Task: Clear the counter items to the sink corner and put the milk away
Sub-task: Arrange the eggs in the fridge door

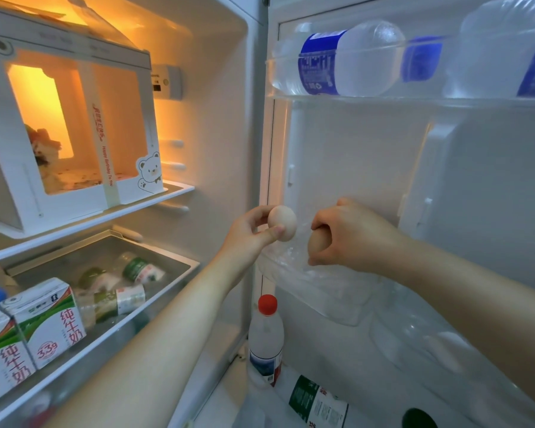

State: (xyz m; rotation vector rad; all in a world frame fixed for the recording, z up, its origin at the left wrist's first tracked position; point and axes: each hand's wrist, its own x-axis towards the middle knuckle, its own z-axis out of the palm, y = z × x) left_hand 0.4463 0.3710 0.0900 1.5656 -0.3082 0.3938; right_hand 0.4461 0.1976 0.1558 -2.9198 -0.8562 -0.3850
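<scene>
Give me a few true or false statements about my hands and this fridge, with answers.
1. The left hand holds an egg. True.
2. The right hand is empty. False: it grips a second egg.
3. The milk cartons stand in the door. False: they stand on an inner shelf.
4. The cake box sits above the milk cartons. True.
5. The upright door bottle has a blue cap. False: its cap is red.
</scene>
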